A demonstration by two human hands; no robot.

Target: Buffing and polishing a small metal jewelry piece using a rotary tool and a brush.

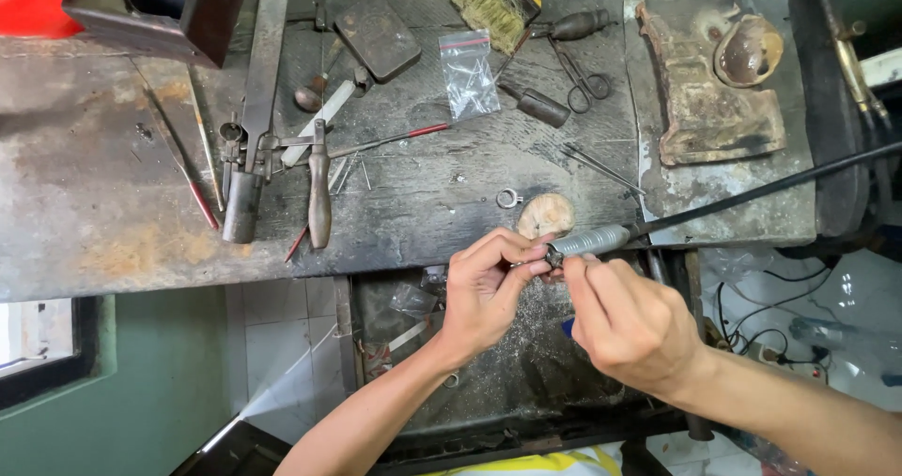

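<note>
In the middle of the frame, the right hand (pixel 628 321) grips a grey tool (pixel 590 242). Its tip touches something tiny, pinched tight in the left hand (pixel 484 288), just below the tabletop (pixel 94 203).

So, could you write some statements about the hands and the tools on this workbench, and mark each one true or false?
1. The right hand holds a ribbed metal handpiece joined to a black cable. True.
2. The left hand rests flat on the bench, away from the handpiece. False: its fingertips pinch at the handpiece tip, beside the right hand.
3. A small metal ring lies on the workbench. True.
4. The brush lies in the drawer under the hands. False: it lies at the far edge of the bench.
5. Scissors lie near the brush. True.
</note>
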